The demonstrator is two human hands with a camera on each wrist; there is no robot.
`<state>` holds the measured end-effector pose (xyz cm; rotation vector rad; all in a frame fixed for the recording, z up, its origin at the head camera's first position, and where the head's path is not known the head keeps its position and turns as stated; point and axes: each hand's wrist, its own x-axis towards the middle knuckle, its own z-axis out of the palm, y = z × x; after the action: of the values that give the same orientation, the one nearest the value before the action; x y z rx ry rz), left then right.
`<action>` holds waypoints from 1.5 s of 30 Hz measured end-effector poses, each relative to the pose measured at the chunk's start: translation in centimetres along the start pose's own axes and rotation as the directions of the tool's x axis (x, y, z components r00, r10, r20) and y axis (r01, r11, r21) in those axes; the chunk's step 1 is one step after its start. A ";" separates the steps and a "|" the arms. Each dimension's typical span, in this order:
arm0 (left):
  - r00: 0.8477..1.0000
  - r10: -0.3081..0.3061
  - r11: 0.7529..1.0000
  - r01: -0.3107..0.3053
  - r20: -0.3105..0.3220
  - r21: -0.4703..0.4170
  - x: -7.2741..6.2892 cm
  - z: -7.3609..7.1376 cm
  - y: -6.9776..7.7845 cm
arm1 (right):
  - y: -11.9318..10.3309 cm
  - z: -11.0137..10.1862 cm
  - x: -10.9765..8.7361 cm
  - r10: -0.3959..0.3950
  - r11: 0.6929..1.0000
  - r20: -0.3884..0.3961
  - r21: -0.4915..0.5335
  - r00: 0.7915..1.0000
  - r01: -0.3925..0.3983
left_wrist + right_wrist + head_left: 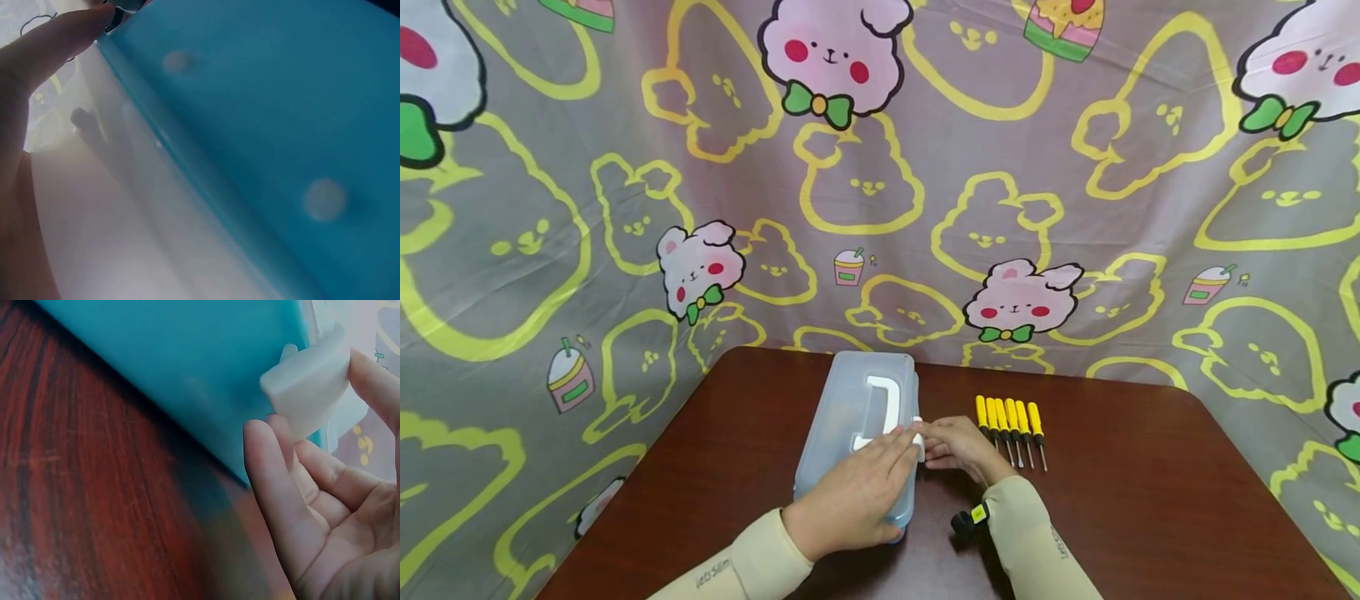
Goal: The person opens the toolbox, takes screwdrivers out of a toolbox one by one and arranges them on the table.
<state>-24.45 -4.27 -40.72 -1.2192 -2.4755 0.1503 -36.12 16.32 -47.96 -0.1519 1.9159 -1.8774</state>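
Observation:
A storage box with a clear lid and white carry handle stands on the table. Its blue base fills much of the left wrist view. My left hand rests on the lid, fingers extended towards the right edge, thumb down at the near end. At the right side my right hand pinches a white latch, which tilts outward from the blue wall. In the right wrist view the thumb touches the latch's upper end and the fingertips sit at its lower edge.
Several screwdrivers with yellow and black handles lie in a row right of the box, just beyond my right hand. The dark red-brown table runs up to a patterned cloth at the back and sides.

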 end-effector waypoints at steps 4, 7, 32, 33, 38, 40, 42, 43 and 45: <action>1.000 0.000 1.000 0.000 0.000 0.002 -0.1 -0.1 0.1 | 0.1 0.0 0.0 -0.003 0.999 0.048 0.040 0.999 0.001; 1.000 -0.005 1.000 0.005 -0.005 -0.009 -0.2 -0.2 0.3 | 0.4 0.0 0.0 -0.008 0.998 0.103 0.068 0.995 0.001; 0.993 -0.079 0.991 0.068 -0.088 -0.117 0.0 -0.5 0.0 | -1.1 0.4 -0.8 -0.096 0.991 0.109 -0.082 0.989 0.105; 0.990 -0.103 0.983 0.087 -0.092 -0.159 -0.2 -0.7 -0.1 | -1.3 0.5 -0.7 -0.095 0.989 0.107 -0.106 0.990 0.106; 0.957 -0.269 0.899 0.207 -0.114 -0.387 -1.9 -1.2 -0.4 | -2.1 0.4 -1.0 -0.082 0.960 0.089 -0.259 0.993 0.102; 0.930 -0.343 0.869 0.260 -0.135 -0.421 -2.9 -1.2 -0.6 | -2.6 0.2 -1.2 -0.093 0.939 0.073 -0.324 0.993 0.112; 0.891 -0.427 0.839 0.326 -0.155 -0.436 -3.8 -1.2 -1.0 | -3.2 -0.1 -1.2 -0.104 0.919 0.044 -0.377 0.994 0.113; 0.867 -0.473 0.816 0.363 -0.158 -0.450 -4.2 -1.1 -1.2 | -3.5 -0.3 -1.2 -0.113 0.908 0.025 -0.403 0.993 0.114; 0.808 -0.576 0.742 0.452 -0.127 -0.495 -5.1 -1.1 -1.4 | -4.2 -0.7 -1.2 -0.139 0.886 -0.006 -0.447 0.990 0.121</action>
<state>-22.26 -9.21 -40.78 -0.5701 -2.5551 -0.7286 -36.22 17.14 -43.66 -0.3989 2.3909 -1.4899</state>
